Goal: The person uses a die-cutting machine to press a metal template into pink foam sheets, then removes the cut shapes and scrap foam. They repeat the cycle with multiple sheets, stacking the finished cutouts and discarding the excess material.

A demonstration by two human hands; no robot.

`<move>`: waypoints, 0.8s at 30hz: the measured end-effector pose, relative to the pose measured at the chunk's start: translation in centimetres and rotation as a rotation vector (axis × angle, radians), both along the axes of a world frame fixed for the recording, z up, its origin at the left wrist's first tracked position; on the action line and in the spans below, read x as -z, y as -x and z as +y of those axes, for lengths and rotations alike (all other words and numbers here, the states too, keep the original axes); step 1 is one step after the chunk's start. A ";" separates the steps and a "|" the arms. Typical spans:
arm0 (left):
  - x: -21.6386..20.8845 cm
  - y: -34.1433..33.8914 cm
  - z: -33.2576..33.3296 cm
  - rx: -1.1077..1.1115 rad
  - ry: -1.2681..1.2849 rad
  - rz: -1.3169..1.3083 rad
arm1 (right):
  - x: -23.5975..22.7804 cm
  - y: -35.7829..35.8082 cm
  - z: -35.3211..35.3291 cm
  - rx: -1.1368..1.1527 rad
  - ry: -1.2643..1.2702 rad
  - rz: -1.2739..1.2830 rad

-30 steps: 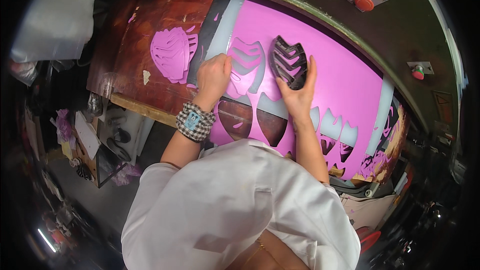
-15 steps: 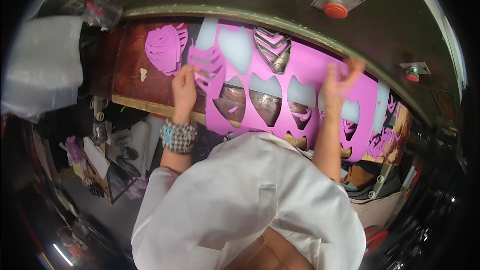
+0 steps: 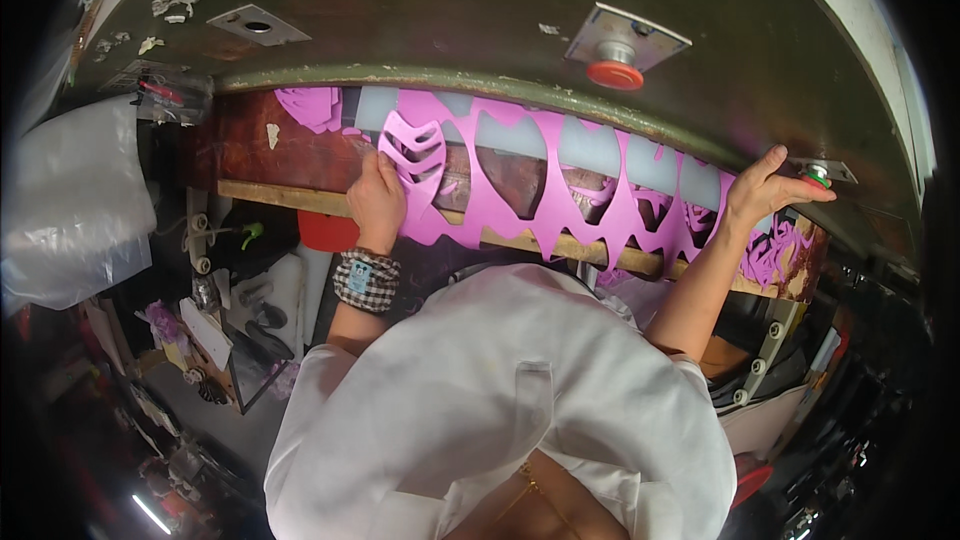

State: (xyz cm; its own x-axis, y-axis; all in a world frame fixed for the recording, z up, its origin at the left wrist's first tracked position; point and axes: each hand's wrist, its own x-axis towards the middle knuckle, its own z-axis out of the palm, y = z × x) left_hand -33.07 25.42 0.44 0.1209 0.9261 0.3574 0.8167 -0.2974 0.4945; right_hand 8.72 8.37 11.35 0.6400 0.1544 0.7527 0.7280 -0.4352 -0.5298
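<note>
Left hand (image 3: 377, 202) raised forward, back of hand up, fingers curled and closed at the fingertips, thumb side toward centre. Left wrist straight, forearm bare and short in view, running up from a white sleeve. Right hand (image 3: 766, 188) stretched well out to the right, palm down, fingers extended and spread, index fingertip farthest out. Right arm bare, reaching diagonally up and outward, elbow slightly bent. Hands well apart.

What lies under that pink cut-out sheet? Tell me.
Through the holes in the pink sheet show a pale blue layer and the brown board. The sheet's solid parts and the left hand hide the rest.
</note>
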 end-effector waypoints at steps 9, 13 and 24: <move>0.2 1.4 -0.5 0.062 -0.004 -0.089 | 9.3 -2.3 -12.6 0.201 0.059 0.592; 0.1 1.6 -0.3 0.104 0.046 -0.035 | 10.5 -2.4 -13.7 0.117 0.206 0.539; -2.6 1.6 3.1 0.054 0.028 -0.530 | 5.0 2.8 1.6 -0.079 -0.047 0.356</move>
State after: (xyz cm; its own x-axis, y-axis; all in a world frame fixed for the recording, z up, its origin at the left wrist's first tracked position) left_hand -34.63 28.50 3.06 -0.0219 0.9338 0.3572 0.4362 -0.3125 0.8438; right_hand 5.91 10.00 6.36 0.8506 0.1845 0.4923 0.5248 -0.3537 -0.7743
